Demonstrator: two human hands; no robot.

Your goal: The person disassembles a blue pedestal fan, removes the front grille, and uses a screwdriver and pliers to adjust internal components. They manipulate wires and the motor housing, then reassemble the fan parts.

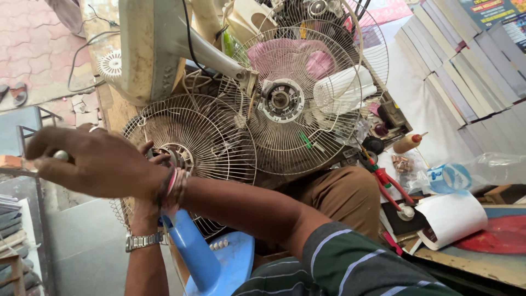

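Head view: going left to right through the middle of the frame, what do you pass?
Right hand → wire fan guard → second fan guard with motor hub → red-handled pliers → white paper roll

Tight ahead: two wire fan guards (192, 140) (293, 104) plus beige fan stand (153, 49) block the centre. Blue fan base (219, 263) fills the low middle. Open floor (82, 246) at left. Stacked books (466, 60) wall off the right.
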